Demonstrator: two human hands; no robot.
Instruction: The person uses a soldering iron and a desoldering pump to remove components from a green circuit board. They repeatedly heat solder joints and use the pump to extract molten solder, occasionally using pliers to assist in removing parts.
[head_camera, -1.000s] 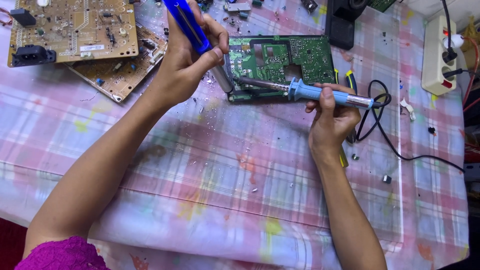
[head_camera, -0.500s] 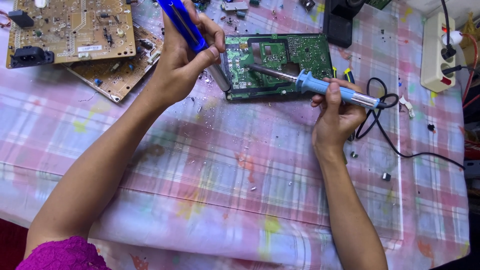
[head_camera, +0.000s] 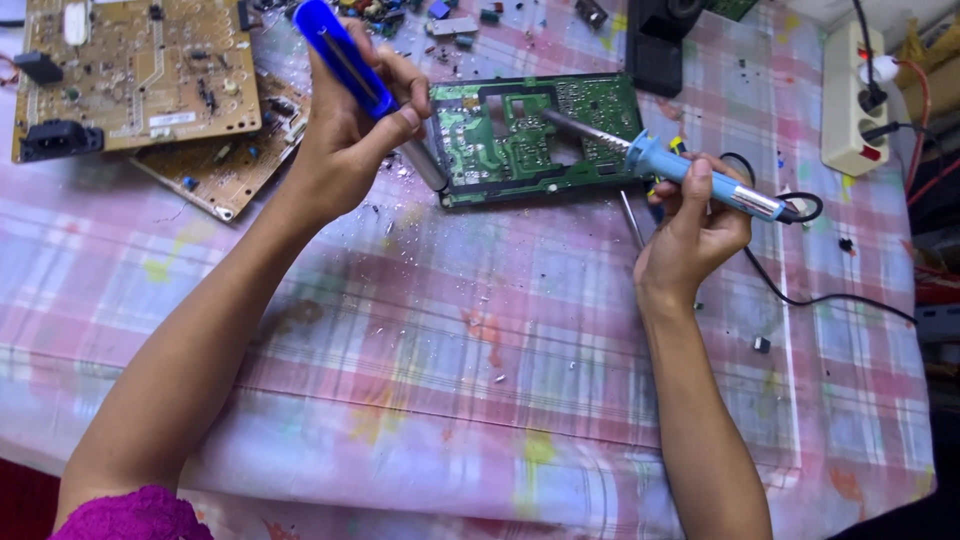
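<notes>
Pink plaid cloth (head_camera: 480, 370), stained and dotted with small specks, covers the table in front of you. Far and centre on it lies a green board (head_camera: 500, 150) with a rectangular cut-out, flat on the cloth.

Your left hand (head_camera: 350, 140) is closed around a blue pump (head_camera: 345, 60), thumb pressed along its side. The pump slants from far left down toward the right, and its grey nozzle (head_camera: 425, 165) meets the left near corner of the green board.

Your right hand (head_camera: 695, 220) is wrapped around the light blue handle of an iron (head_camera: 690, 180), fingers curled over it. The iron's metal shaft (head_camera: 585, 132) reaches left over the green board, its tip above the cut-out; whether it touches the board, you cannot tell. A black cord (head_camera: 800, 295) runs from the handle's right end, loops, and trails right across the cloth.

At far left lie two tan boards (head_camera: 130, 70), one partly over the other, well apart from your right hand. At far right sits a white strip (head_camera: 850, 95) with plugs in it. Loose small parts (head_camera: 440, 12) are scattered along the far edge, and a dark box (head_camera: 655, 45) stands just beyond the green board.
</notes>
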